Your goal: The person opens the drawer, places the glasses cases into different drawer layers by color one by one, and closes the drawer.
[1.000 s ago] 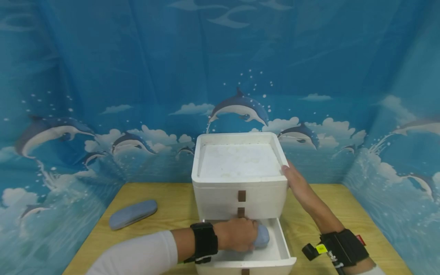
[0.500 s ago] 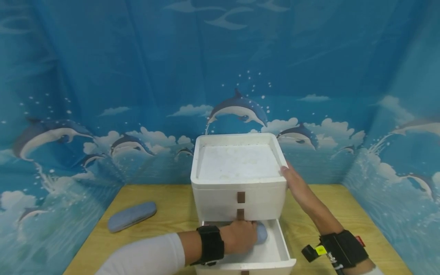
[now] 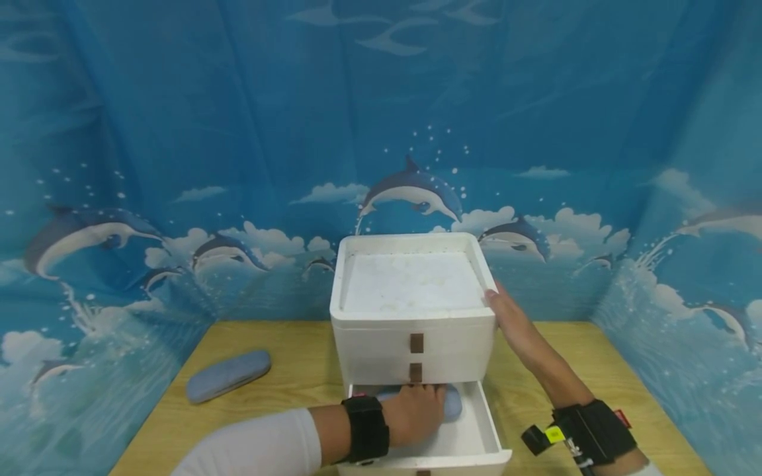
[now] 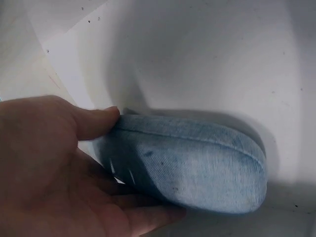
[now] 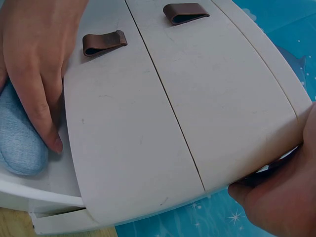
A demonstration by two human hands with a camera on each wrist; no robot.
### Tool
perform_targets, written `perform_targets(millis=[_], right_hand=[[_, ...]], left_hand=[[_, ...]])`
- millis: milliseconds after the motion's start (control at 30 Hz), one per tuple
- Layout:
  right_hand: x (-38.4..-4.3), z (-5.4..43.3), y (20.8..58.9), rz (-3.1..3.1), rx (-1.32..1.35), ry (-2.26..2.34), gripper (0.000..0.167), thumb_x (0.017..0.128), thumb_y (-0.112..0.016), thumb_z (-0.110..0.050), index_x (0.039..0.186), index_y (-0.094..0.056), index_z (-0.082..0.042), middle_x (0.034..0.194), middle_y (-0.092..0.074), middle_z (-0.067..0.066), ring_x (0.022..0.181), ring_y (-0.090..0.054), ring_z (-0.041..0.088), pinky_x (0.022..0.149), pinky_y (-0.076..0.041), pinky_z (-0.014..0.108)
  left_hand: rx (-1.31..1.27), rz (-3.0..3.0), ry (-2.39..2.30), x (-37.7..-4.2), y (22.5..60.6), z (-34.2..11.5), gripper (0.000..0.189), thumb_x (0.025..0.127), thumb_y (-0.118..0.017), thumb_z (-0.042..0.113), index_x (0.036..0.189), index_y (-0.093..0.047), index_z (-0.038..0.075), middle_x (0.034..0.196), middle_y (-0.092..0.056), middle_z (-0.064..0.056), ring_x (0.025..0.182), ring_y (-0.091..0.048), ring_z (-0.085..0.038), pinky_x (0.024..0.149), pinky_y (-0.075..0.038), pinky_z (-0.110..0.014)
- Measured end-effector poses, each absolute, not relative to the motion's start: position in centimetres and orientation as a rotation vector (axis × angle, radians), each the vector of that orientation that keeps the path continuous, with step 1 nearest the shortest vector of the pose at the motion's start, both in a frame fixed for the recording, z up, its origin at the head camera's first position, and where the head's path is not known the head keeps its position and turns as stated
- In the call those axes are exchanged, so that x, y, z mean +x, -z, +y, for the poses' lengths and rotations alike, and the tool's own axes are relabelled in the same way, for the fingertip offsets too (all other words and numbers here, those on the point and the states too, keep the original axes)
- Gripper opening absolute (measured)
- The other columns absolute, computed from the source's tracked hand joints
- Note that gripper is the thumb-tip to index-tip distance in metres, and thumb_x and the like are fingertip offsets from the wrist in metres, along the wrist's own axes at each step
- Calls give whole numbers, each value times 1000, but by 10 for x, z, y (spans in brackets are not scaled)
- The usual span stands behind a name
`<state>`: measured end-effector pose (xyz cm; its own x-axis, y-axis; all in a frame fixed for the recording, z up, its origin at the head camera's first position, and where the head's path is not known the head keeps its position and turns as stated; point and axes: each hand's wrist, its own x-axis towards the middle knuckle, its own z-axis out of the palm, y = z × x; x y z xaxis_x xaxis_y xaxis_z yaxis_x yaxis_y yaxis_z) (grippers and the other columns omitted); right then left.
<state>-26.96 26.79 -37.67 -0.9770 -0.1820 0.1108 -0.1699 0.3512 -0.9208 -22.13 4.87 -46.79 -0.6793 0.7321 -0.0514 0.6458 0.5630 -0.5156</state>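
Note:
My left hand [image 3: 417, 413] is inside the pulled-out bottom drawer [image 3: 491, 423], on a blue denim glasses case [image 4: 207, 163]. In the left wrist view the thumb lies along one long side of the case and the fingers along the other, close over the white drawer floor. The case lies crosswise near the back of the drawer, its middle covered by the hand in the head view. My right hand [image 3: 518, 324] rests against the right side of the white drawer unit [image 3: 381, 347], a digit over the top rim; its other fingers are mostly hidden.
A second blue glasses case [image 3: 229, 375] lies on the wooden table [image 3: 297, 344], left of the unit. Brown pull tabs [image 5: 186, 12] mark the upper drawers, which are pushed in. A blue dolphin-print curtain [image 3: 268, 132] hangs behind and at both sides.
My left hand has shifted slightly to the right, and more of the case shows behind it, lying crosswise. The right hand stays on the unit's side.

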Motion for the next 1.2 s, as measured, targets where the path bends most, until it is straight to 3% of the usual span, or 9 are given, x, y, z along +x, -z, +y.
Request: perform_targets(millis=[167,333,467,600,700,933,1200], right_hand=[[-268,268,376,2562,-338,1753,69,113,-19,-48,167,8,-16,175,11,18,160,7,47,122,-7,77],[-268,267,378,2568,-339,1756,68,113,-19,-48,167,6,-16,175,9,18,161,4,47,122,-10,77],[-270,267,379,2594,-338,1737,69,113,-18,-47,167,6,-14,175,7,20,160,1,47,120,-16,75],[-271,267,380,2590,-351,1739,69,113,-18,-46,167,6,-12,174,8,21,160,3,47,122,-12,75],[-272,267,379,2577,-363,1756,69,113,-18,-46,167,6,-12,174,9,21,160,6,48,122,-5,77],[-271,267,379,2592,-343,1748,71,112,-19,-51,168,5,-14,175,7,21,160,2,49,122,-9,77],[-272,268,380,2574,-354,1763,71,112,-19,-52,168,6,-17,175,9,17,161,4,47,122,-8,78]], left_hand=[[-1235,-2746,-704,-224,463,46,32,106,-51,28,134,-54,14,101,-68,0,80,-65,-11,62,-58,-29],[-1275,-2644,-718,-219,459,41,30,106,-51,29,131,-55,12,96,-66,1,74,-63,-12,57,-56,-27],[-1389,-2539,-719,-212,451,32,33,104,-51,26,131,-54,8,99,-63,0,74,-63,-14,64,-59,-27],[-1515,-2581,-611,-209,439,24,35,105,-49,25,132,-55,5,111,-63,-4,81,-65,-18,77,-62,-30],[-1570,-2683,-489,-208,430,20,38,107,-47,31,137,-54,9,125,-63,-3,94,-68,-20,85,-61,-31],[-1642,-2641,-417,-203,407,9,52,105,-54,48,153,-46,29,147,-59,4,114,-68,-18,86,-61,-32],[-1802,-2327,-145,-201,383,-17,41,106,-58,38,145,-57,25,140,-66,5,119,-65,-10,91,-57,-20]])
